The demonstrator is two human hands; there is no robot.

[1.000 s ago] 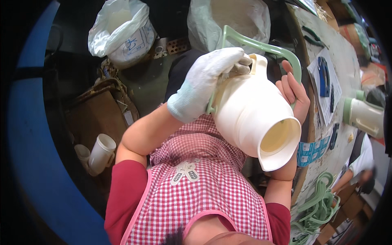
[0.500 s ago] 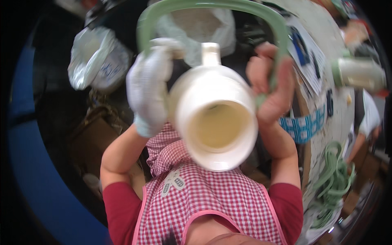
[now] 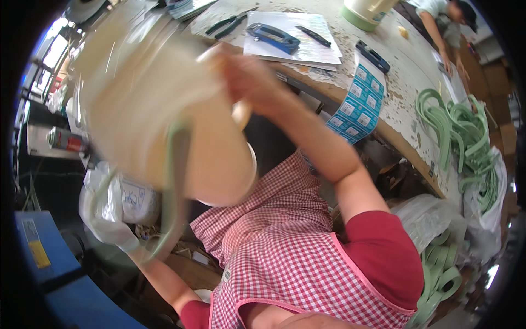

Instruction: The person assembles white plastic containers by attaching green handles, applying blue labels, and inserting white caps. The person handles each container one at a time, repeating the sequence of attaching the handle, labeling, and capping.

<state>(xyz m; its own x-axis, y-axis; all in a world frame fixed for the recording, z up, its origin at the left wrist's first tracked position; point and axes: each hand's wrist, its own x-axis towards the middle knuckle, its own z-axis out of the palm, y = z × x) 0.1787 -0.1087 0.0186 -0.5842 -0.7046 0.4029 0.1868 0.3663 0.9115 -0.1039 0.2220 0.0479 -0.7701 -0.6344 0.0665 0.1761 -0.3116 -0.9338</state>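
Observation:
A large cream jug (image 3: 224,142), smeared by motion, fills the upper left, tilted close in front of me. Its green carrying handle (image 3: 178,181) swings down in a loop on the left. My right hand (image 3: 241,77), bare and blurred, grips the jug's upper side near a small cream lug. Below and left of the jug is my left hand (image 3: 112,225) in a white glove, beside the handle loop. Blur and a pale plastic bag around it hide whether its fingers close on the handle.
On the worn white table (image 3: 394,60) lie pliers (image 3: 230,24), a blue utility knife (image 3: 274,37), papers and a blue label sheet (image 3: 359,104). Green handles (image 3: 460,131) heap at the right. Another cream jug (image 3: 364,11) stands beyond; a person (image 3: 444,27) works there. A blue box (image 3: 60,263) stands left.
The jug has turned from its open end facing me to its side and moved up and left. My left hand has dropped lower left; my right hand has moved up and left. The view has shifted toward the table.

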